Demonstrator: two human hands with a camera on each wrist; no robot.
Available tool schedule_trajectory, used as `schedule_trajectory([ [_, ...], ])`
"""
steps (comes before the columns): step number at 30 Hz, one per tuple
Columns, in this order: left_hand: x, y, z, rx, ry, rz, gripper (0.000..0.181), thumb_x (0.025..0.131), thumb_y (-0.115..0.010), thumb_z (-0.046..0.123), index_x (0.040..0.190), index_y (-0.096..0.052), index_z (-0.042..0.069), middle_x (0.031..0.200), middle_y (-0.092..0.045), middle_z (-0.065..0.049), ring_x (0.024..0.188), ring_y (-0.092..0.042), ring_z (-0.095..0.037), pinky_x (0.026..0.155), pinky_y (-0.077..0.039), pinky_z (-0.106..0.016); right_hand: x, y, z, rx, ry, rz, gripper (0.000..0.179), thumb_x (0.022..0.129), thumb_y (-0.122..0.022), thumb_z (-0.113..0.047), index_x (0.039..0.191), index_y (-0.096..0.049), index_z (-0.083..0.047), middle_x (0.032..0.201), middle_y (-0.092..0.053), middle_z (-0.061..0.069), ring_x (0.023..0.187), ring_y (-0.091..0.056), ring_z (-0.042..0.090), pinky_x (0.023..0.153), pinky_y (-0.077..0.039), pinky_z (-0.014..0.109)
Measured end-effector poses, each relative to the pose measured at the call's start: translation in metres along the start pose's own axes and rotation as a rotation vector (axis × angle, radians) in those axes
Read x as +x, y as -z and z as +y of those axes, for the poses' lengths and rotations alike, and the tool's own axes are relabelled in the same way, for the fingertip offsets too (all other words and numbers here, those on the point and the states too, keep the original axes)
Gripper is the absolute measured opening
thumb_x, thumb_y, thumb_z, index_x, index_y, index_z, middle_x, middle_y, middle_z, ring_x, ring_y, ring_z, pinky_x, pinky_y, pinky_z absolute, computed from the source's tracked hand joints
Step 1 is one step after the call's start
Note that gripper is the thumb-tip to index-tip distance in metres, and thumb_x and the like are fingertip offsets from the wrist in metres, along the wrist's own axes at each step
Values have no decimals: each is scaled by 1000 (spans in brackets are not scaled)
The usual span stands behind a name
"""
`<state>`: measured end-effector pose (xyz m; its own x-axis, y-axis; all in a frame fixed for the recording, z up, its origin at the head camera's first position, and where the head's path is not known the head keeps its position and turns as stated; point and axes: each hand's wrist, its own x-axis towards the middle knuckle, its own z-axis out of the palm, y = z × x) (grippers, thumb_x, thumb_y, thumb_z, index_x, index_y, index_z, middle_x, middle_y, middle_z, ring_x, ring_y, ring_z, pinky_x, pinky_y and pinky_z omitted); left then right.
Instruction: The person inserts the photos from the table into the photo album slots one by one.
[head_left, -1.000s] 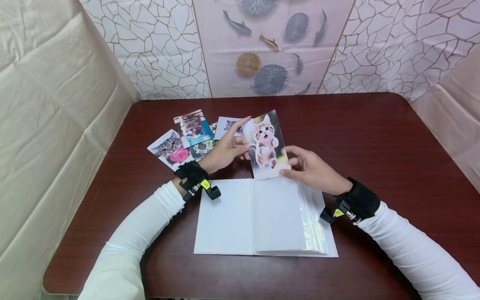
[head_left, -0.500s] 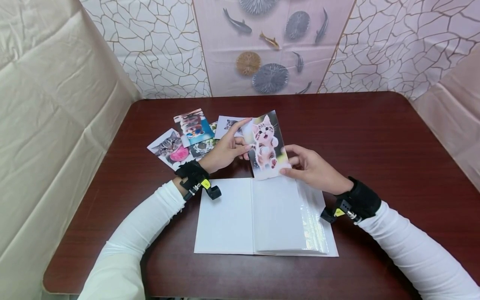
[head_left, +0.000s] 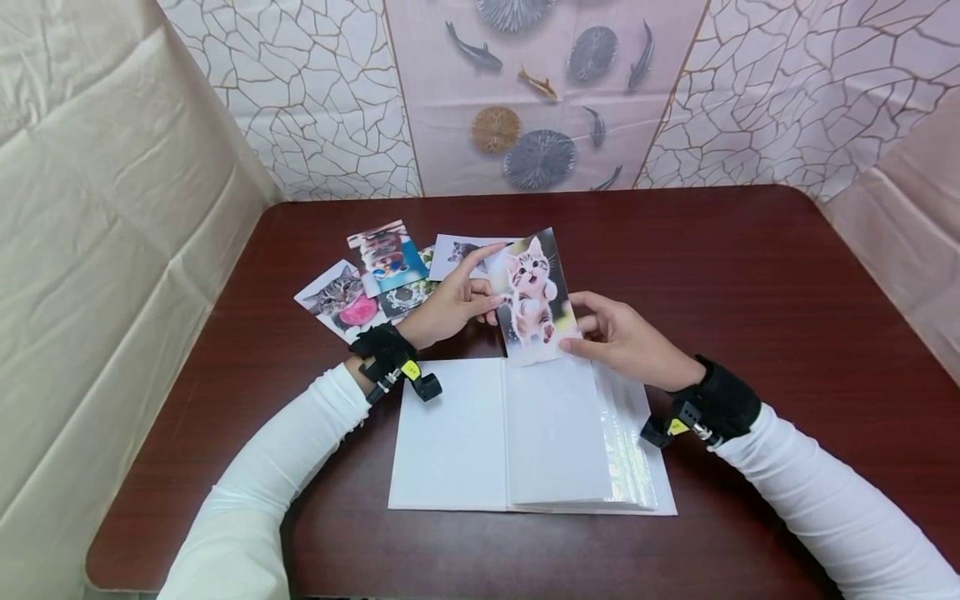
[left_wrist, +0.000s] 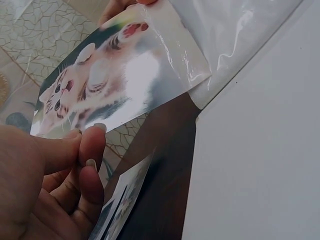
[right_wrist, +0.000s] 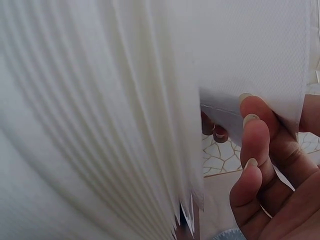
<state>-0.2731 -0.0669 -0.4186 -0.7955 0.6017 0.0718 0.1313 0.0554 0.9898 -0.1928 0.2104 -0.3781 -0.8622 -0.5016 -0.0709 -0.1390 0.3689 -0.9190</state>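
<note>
A glossy kitten photo [head_left: 529,292] stands tilted over the top edge of an open white photo album [head_left: 450,433]. My left hand [head_left: 450,302] pinches the photo's left edge between thumb and fingers, index finger stretched along its upper part. In the left wrist view, the photo's lower end lies inside a clear plastic sleeve [left_wrist: 225,35] of the album. My right hand [head_left: 618,337] pinches the upper corner of that sleeve page at the photo's lower right. From the right wrist, the fingers [right_wrist: 255,142] curl behind the white page [right_wrist: 250,45], beside the fanned album pages.
Several loose cat photos lie overlapping at the back left, among them a cat with a pink heart [head_left: 337,300] and one with a blue background [head_left: 387,257]. Another photo [head_left: 453,254] lies behind my left hand. The brown table [head_left: 750,275] meets a patterned cloth behind.
The kitten photo has shifted slightly down toward the album, its top edge lower than before. My left hand moves down a little with it; my right hand stays in place.
</note>
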Motion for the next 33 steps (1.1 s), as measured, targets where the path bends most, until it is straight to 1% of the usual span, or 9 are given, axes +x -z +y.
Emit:
schedule_trajectory([
  [4, 0, 0, -1, 15, 2, 5, 71, 102, -55, 2, 159, -26, 33, 81, -62, -10, 74, -63, -31, 72, -54, -31, 0, 0, 1, 0, 3, -1, 57, 94, -69, 0, 143, -42, 3, 116, -72, 26, 85, -68, 8, 69, -48, 19],
  [7, 0, 1, -1, 19, -2, -1, 70, 102, -55, 1, 160, -25, 29, 81, -62, -10, 74, -63, -33, 72, -54, -32, 0, 0, 1, -2, 4, -4, 57, 94, -69, 0, 143, -42, 3, 115, -72, 26, 86, -67, 8, 69, -48, 19],
  [11, 0, 3, -1, 21, -14, -10, 70, 102, -54, -1, 161, -24, 23, 80, -62, -9, 72, -63, -31, 70, -54, -30, 0, 0, 1, -6, 7, -5, 56, 94, -68, 0, 143, -42, 3, 115, -72, 25, 87, -67, 7, 69, -47, 19],
  [14, 0, 3, -1, 15, -16, -13, 70, 102, -54, -2, 161, -24, 21, 80, -63, -7, 71, -64, -27, 70, -55, -29, 0, 0, 0, -8, 9, -5, 56, 95, -68, -1, 144, -42, 3, 116, -72, 25, 88, -68, 7, 69, -47, 19],
  [18, 1, 4, -1, 9, -13, -13, 69, 102, -55, -1, 160, -26, 23, 80, -63, -7, 70, -65, -25, 69, -54, -28, 0, 1, 0, -7, 8, -3, 56, 95, -68, -1, 144, -42, 3, 116, -72, 25, 89, -68, 7, 70, -47, 18],
  [25, 0, 4, -2, 16, -12, -34, 70, 101, -56, -1, 158, -30, 29, 81, -63, -9, 72, -65, -31, 68, -54, -30, 0, 0, 1, 1, 3, -2, 56, 95, -68, -2, 144, -42, 3, 115, -72, 25, 90, -69, 6, 72, -48, 18],
  [33, 1, 4, -3, 28, -24, -50, 69, 101, -56, -1, 158, -30, 29, 80, -63, -9, 71, -65, -29, 67, -53, -30, 0, 0, 1, -6, 1, -2, 55, 95, -68, -3, 143, -42, 3, 115, -72, 24, 90, -69, 6, 72, -48, 18],
])
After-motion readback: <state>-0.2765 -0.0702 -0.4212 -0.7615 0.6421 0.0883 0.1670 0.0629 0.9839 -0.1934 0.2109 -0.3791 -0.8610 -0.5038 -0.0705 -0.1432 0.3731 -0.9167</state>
